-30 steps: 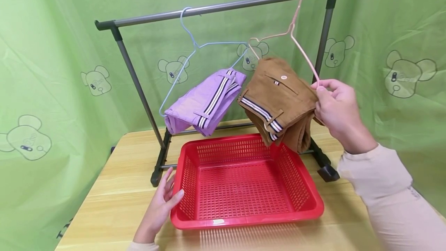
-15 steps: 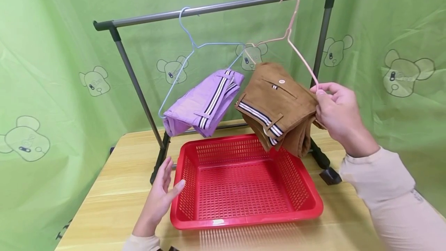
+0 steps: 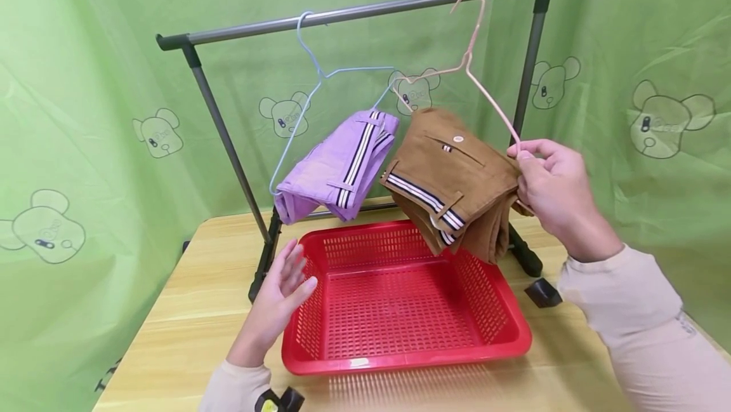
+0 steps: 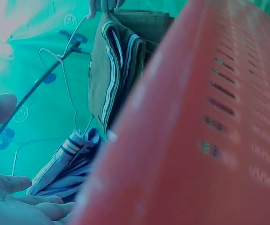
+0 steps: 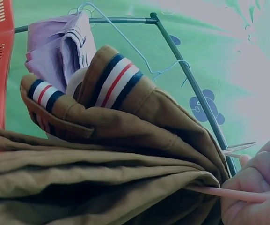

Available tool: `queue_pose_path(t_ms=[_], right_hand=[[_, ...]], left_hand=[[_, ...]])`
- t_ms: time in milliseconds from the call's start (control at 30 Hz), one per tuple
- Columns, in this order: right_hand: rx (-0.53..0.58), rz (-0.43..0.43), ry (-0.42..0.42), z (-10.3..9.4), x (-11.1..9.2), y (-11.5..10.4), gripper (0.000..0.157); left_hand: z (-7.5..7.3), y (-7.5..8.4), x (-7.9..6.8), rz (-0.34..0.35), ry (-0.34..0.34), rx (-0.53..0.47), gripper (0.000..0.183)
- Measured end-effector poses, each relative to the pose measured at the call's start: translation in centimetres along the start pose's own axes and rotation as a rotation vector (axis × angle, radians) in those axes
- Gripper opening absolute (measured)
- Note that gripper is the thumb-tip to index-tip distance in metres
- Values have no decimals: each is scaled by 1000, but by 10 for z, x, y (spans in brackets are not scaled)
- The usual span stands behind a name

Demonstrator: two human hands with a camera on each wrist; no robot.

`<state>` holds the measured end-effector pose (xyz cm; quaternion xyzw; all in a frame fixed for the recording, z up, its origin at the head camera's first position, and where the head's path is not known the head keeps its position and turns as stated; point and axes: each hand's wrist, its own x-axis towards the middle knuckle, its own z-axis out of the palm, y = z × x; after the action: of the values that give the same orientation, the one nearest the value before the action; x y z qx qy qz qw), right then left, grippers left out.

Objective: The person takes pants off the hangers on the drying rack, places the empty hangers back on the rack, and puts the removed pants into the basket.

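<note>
My right hand (image 3: pixel 554 193) pinches the lower right corner of a pink hanger (image 3: pixel 476 75). Folded brown trousers (image 3: pixel 451 171) with a striped waistband hang over its bar, above the basket's back right corner. The hanger's hook overlaps the rack's rail in the head view. In the right wrist view the brown cloth (image 5: pixel 163 112) bunches beside my fingers. To the left, folded purple trousers (image 3: pixel 337 164) hang on a blue hanger (image 3: pixel 294 126) hooked over the rail. My left hand (image 3: pixel 274 304), fingers spread, is at the left rim of a red basket (image 3: pixel 405 361) and holds nothing.
A clothes rack with a grey metal rail (image 3: pixel 377 9) and dark posts (image 3: pixel 225 145) stands on the wooden table (image 3: pixel 171 336), behind the basket. A green curtain (image 3: pixel 85 113) with printed bears hangs behind it all.
My right hand has lowered the pink hanger and brown trousers slightly, with the hook drifting left. My left hand has risen from the basket's side. The purple trousers have swung a little.
</note>
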<state>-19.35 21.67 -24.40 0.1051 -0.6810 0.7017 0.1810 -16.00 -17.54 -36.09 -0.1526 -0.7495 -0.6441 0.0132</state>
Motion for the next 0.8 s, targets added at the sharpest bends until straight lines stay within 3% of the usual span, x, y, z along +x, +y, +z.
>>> queue_pose_path(t_ms=[267, 567, 800], right_hand=[[17, -20, 4, 4, -2, 2, 18], [62, -27, 18, 5, -4, 4, 16], [71, -19, 31, 7, -6, 4, 15]], left_hand=[[17, 8, 18, -31, -97, -225, 72], [48, 24, 43, -169, -231, -535, 61], [74, 28, 63, -288, -230, -666, 58]])
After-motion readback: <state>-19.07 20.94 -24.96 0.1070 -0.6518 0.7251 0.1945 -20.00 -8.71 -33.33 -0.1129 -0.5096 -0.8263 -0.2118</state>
